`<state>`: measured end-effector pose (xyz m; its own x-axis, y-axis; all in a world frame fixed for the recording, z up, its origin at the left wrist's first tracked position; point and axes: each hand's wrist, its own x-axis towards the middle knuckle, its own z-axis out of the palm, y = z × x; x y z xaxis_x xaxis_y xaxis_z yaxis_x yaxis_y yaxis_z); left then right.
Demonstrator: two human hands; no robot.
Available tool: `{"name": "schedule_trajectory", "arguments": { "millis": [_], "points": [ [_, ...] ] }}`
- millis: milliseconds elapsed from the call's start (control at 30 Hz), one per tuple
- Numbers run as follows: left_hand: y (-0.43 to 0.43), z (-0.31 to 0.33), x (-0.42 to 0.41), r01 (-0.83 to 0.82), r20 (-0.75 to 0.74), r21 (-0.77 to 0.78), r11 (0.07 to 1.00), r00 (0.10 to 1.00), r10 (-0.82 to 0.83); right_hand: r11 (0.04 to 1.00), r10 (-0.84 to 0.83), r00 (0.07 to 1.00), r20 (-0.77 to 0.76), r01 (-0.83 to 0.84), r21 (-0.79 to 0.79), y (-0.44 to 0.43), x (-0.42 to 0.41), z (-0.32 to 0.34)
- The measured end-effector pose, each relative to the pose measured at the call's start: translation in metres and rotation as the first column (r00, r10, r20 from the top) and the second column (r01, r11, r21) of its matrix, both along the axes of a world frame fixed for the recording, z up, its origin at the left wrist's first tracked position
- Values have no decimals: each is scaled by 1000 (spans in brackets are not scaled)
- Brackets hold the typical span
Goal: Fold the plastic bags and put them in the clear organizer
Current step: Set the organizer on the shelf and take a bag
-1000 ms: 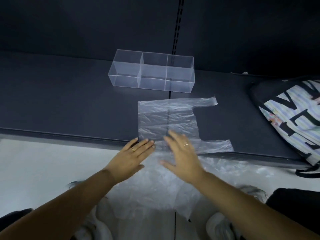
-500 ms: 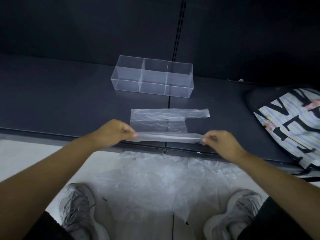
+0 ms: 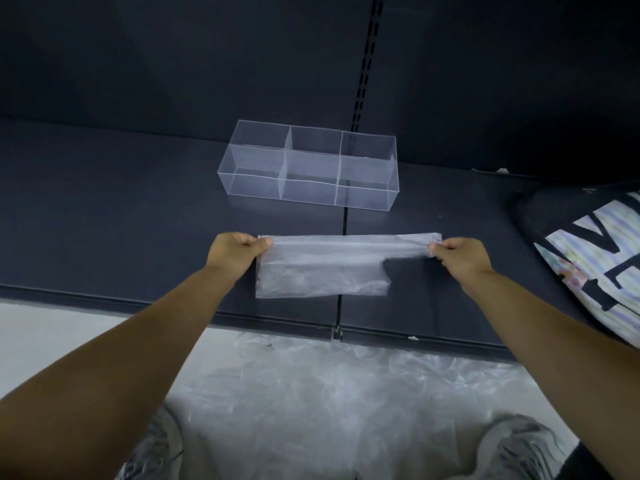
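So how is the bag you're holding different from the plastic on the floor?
The folded bag is a neat flat strip on the dark shelf; the floor plastic is crumpled and spread out. The left hand and right hand pinch the bag's ends; no hand touches the floor plastic. Both are see-through.

I face a dark shelf [image 3: 104, 220]; behind it rises a dark back wall [image 3: 173, 57] with a slotted rail [image 3: 367, 64], and below its front edge lies pale floor [image 3: 69, 336].

big black letters printed on the striped bag [image 3: 588, 247] at the right, partly cut off, one like an M, no whole word readable
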<state>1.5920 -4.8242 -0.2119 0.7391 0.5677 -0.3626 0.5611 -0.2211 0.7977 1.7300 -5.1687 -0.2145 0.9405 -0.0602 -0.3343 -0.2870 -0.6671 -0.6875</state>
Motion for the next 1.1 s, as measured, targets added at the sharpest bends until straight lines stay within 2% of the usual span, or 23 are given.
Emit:
{"name": "schedule_trajectory", "arguments": {
  "millis": [133,200,267,300,367,433,467,500,533,600,667,767,900,1033,1100],
  "points": [
    [-6,-6,7,4,-60,250,968,998,12,996,-45,999,21,46,-78,6,2,-14],
    [-16,-4,5,24,15,548,836,999,-38,993,-33,999,43,38,-109,7,2,-15],
    [-34,-5,3,77,127,740,668,960,-251,990,-26,998,50,33,-138,9,0,-10],
    [-44,-8,2,160,116,781,604,913,-391,986,-29,998,59,38,-163,11,-3,-5],
    [-63,-16,-4,403,-40,770,494,804,-593,954,-64,985,161,108,-280,23,-15,5],
    [-71,-31,-8,549,-191,711,440,753,-630,916,-7,925,381,159,-369,51,-35,14],
    [-72,-37,-10,585,-257,696,415,744,-617,929,76,883,464,106,-355,72,-48,16],
    [-72,-42,-13,610,-313,692,386,736,-601,948,180,846,502,-14,-317,96,-63,17],
    [-72,-46,-14,626,-349,692,360,727,-592,951,280,824,492,-169,-259,121,-77,16],
    [-71,-49,-16,661,-415,697,278,688,-595,900,435,818,375,-404,-162,165,-100,7],
    [-69,-51,-17,687,-475,698,202,655,-587,842,535,805,257,-486,-233,186,-108,-9],
    [-66,-49,-16,680,-444,688,254,671,-593,740,609,781,135,-499,-450,165,-98,-31],
    [-58,-46,-20,660,-401,698,277,681,-612,638,667,736,120,-480,-602,104,-78,-48],
    [-40,-43,-32,647,-414,702,299,712,-568,600,644,762,71,-445,-665,65,-60,-44],
    [-33,-39,-37,644,-435,707,292,722,-538,629,614,781,114,-397,-668,56,-58,-36]
  ]
}}
